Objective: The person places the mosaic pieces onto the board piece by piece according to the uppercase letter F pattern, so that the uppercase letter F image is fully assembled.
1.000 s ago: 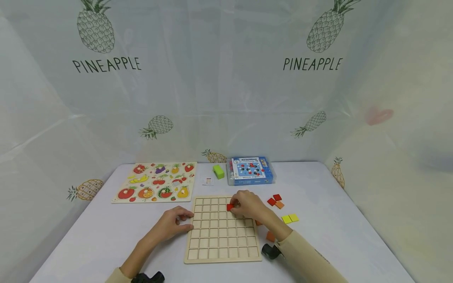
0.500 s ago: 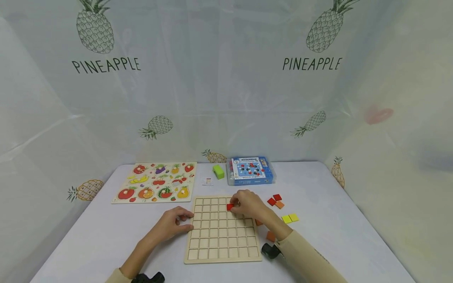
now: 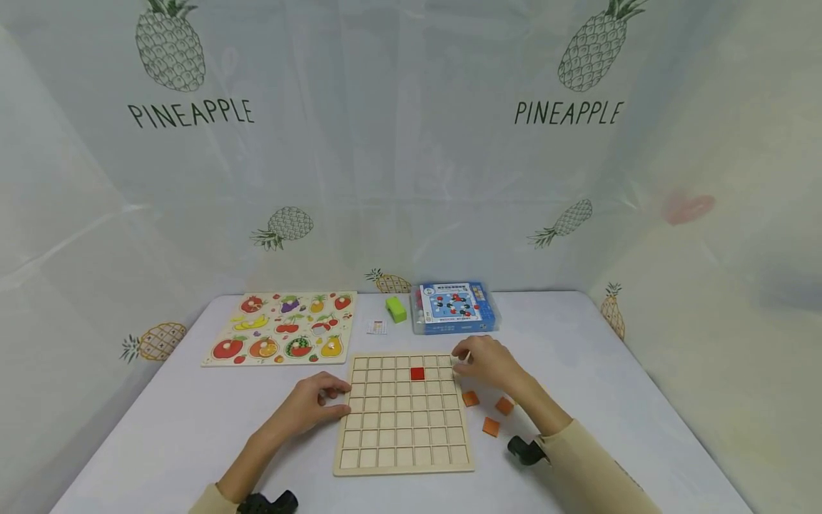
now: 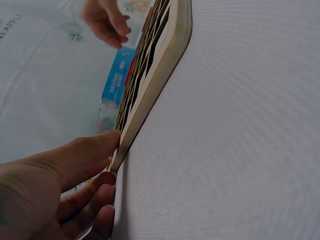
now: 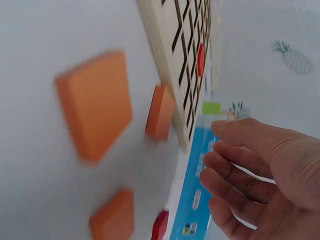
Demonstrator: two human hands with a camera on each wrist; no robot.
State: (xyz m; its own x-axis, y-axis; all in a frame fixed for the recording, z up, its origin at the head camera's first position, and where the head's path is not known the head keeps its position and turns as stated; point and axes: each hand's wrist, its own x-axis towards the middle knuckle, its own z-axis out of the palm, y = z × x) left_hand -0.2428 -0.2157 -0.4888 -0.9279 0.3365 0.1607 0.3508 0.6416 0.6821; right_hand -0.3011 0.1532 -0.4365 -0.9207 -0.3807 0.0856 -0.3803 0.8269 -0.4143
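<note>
A wooden grid board [image 3: 385, 421] lies flat on the table, with one red square tile [image 3: 417, 373] in a cell of its second row from the back. My left hand [image 3: 316, 403] rests thumb and fingertips against the board's left edge; in the left wrist view the thumb [image 4: 102, 145] touches the rim. Just off the board's back right corner is my right hand [image 3: 486, 360], nothing between its loosely bent fingers. Orange square tiles [image 3: 491, 427] lie right of the board, below that hand. In the right wrist view a red tile [image 5: 160, 226] shows near an orange one.
Behind the board stand a blue boxed set [image 3: 454, 308], a green block [image 3: 396, 310] and a small printed card [image 3: 377, 327]. A fruit puzzle board [image 3: 282, 330] lies back left. A pineapple-print curtain [image 3: 411, 143] hangs beyond the table's far edge.
My right hand has let go of the red tile, leaving it on the grid, and moved right off the board. It now covers the yellow tiles and loose red ones. My left hand stays put.
</note>
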